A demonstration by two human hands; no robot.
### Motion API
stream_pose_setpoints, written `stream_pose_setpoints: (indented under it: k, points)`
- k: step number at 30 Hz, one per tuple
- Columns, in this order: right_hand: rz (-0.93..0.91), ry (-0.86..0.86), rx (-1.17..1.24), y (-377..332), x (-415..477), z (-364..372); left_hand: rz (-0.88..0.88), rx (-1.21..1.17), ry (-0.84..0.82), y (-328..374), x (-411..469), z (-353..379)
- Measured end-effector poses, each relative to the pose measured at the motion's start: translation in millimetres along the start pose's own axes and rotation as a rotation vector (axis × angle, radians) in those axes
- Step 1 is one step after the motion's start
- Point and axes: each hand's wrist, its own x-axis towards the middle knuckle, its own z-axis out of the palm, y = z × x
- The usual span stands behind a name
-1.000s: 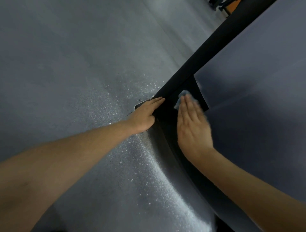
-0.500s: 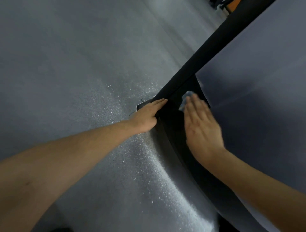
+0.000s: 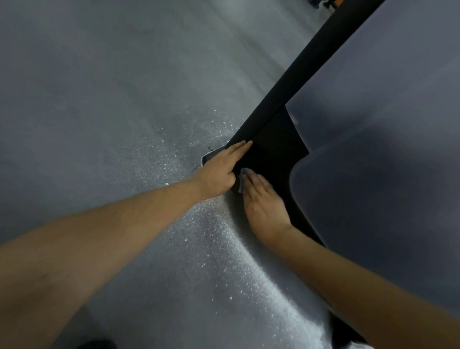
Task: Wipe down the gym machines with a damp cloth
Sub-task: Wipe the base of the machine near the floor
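Observation:
A black gym machine frame [image 3: 276,147] runs from the upper right down to the floor, with a flat black panel at its foot. My left hand [image 3: 221,169] rests flat on the panel's left edge, fingers straight. My right hand [image 3: 263,206] presses a small blue cloth [image 3: 242,178] flat against the lower part of the black panel; only the cloth's edge shows past the fingertips. The two hands lie close side by side.
Grey speckled floor [image 3: 124,124] fills the left and bottom. A large grey padded surface [image 3: 385,162] of the machine covers the right side. A small metal foot plate [image 3: 210,155] shows at the frame's base. Something orange [image 3: 336,3] sits far at the top right.
My right hand has slid the cloth down and to the left along the black panel, toward my left hand. The left hand has stayed in place.

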Motion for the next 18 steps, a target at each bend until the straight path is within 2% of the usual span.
stream_pose_setpoints:
  k: [7, 12, 15, 18]
  points:
    - [0.160, 0.007, -0.057, 71.7, -55.9, -60.0, -0.037, 0.059, 0.041, 6.1, 2.5, 11.0]
    - [0.156, 0.041, -0.075, 34.6, -32.4, -26.8, 0.004, 0.031, 0.062, 1.6, 0.2, 16.0]
    - [0.081, 0.068, -0.074, 4.4, -10.4, -3.8, 0.033, 0.028, 0.066, 0.6, -1.2, 14.6]
    - [0.033, 0.055, -0.062, 3.5, -5.5, -2.4, 0.029, 0.044, 0.054, 4.0, -2.7, 11.6]
